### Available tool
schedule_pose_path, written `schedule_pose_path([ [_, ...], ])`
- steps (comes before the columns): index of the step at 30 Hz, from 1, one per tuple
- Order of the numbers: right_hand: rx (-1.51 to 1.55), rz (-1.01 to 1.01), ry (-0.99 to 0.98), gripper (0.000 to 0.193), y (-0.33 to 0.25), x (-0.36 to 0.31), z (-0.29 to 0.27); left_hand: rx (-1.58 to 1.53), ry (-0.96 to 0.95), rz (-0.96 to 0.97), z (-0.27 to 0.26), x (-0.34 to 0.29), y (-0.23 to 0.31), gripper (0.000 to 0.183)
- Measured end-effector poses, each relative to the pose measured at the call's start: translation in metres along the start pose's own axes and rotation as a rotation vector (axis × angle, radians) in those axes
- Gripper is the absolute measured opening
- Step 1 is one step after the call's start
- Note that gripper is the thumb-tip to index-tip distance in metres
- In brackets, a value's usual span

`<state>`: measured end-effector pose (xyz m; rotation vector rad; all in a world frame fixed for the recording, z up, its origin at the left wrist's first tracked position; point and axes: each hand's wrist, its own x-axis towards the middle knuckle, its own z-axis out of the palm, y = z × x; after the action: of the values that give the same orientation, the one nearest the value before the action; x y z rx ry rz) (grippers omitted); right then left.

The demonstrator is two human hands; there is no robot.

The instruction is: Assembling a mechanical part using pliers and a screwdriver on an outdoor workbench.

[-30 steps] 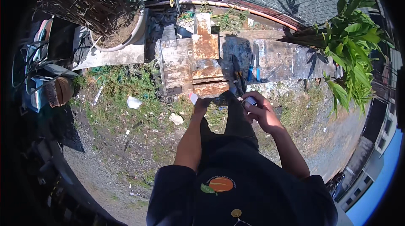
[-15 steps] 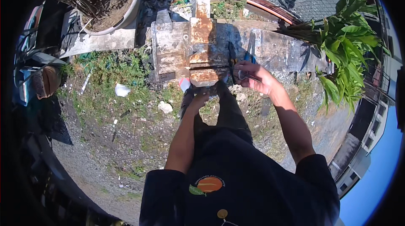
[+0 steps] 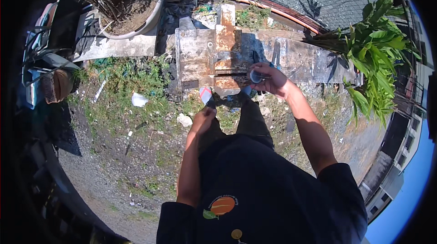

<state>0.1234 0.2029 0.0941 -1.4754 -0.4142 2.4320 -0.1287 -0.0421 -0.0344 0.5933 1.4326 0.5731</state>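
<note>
A small round grey object, shaped like a roll or ring, is gripped in the curled fingers of my right hand. This hand hovers at the right front of a rusty bench vise, whose jaws show a dark gap. Lower and to the left, my left hand is closed in front of my leg; whatever its fingers hold, if anything, is too small to make out. Just beyond my right hand, pliers lie on the worn wooden bench. Another dark tool beside them is mostly covered by my hand.
Leafy green plants crowd the bench's right end. A large pot with bare stems stands at the far left. Wire mesh and an orange pipe run behind. White scraps and stones dot the weedy ground.
My left hand has drawn back from the vise front, down and left. My right hand has turned and shifted slightly left, so the round grey object now shows face-on. The view has shifted a little.
</note>
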Motion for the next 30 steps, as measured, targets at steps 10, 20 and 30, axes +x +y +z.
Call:
schedule_pose_path([
  [10, -0.193, -0.405, 0.047, 0.047, 0.049, 0.004, 0.02, 0.052, 0.032, 0.29, 0.048, -0.007, 0.159, 0.011],
  [20, -0.681, -0.518, 0.547, 0.042, 0.07, 0.032, 0.04, 0.009, 0.102, 0.313, 0.038, -0.012, 0.124, 0.014],
  [30, -0.88, -1.03, 0.694, 0.024, -0.024, -0.16, 0.132, -0.119, 0.124, 0.279, 0.021, -0.03, 0.115, 0.008],
])
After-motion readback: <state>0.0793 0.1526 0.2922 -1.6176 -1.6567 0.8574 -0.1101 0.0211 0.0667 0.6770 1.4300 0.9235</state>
